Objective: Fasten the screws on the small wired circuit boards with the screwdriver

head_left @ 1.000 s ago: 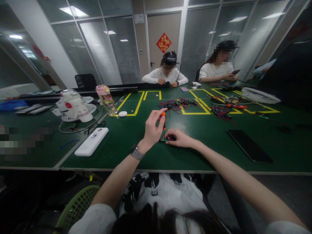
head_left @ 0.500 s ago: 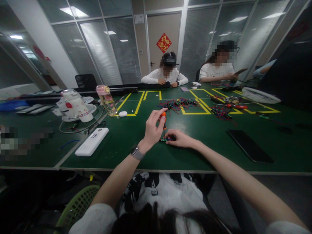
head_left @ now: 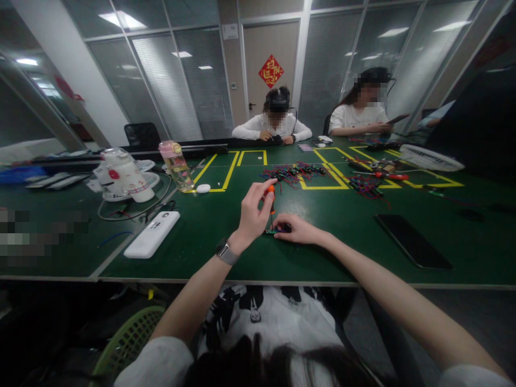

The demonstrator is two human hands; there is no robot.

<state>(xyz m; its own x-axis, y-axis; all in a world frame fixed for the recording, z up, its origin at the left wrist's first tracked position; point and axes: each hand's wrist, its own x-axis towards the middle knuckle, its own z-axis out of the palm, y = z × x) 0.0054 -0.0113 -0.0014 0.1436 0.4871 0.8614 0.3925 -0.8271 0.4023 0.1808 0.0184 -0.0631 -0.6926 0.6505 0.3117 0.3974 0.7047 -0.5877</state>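
Note:
Fingers of my left hand (head_left: 255, 210) are wrapped round the orange and black handle of a screwdriver (head_left: 271, 200), held upright. Its thin shaft points down at a small green circuit board (head_left: 270, 232) on the green table (head_left: 209, 252). My right hand (head_left: 296, 228) lies low beside the shaft, its fingertips pinching the board at its right end. Dark wires show under the right fingers. Whether the screwdriver's tip touches the board is too small to tell.
Beyond my hands lies a pile of boards with red and blue wires (head_left: 298, 173). A white power bank (head_left: 152, 234) is at left, a black phone (head_left: 413, 241) at right. A bottle (head_left: 177, 166) stands at the back left. Two people sit across the table.
My hands, the screwdriver and the board show no clear movement. Across the table, the person in the middle has shifted the head and one hand slightly.

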